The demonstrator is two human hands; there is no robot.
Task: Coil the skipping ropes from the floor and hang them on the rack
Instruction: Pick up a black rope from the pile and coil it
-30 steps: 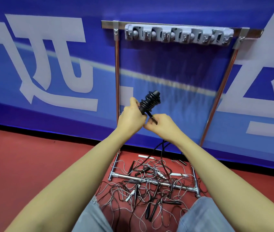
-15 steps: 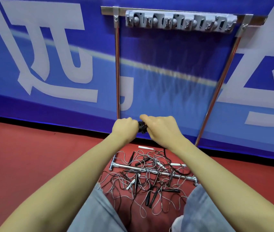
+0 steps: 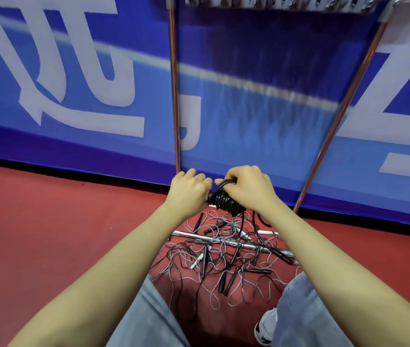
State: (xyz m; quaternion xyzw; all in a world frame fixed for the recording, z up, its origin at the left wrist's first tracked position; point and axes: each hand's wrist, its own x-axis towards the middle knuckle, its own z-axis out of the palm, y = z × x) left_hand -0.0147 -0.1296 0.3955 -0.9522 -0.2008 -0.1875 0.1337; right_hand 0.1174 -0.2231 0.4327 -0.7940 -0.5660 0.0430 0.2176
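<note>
Head view: both forearms stretched forward, meeting at centre. Left hand fisted round one end of the black skipping rope, knuckles up. Right hand curled over the tight coil wound on the handles, fingertips pinching strands. Loose black tail dropping to the tangle of ropes on the red floor, across the rack base.

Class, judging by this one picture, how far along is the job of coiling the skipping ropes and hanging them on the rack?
Early. Done: nothing visibly hangs below the rack hook bar. In hand: the left hand and right hand grip one black rope, mostly wound into a coil, its tail trailing down. Left: hanging it, then the tangled pile of ropes on the red floor.
</note>
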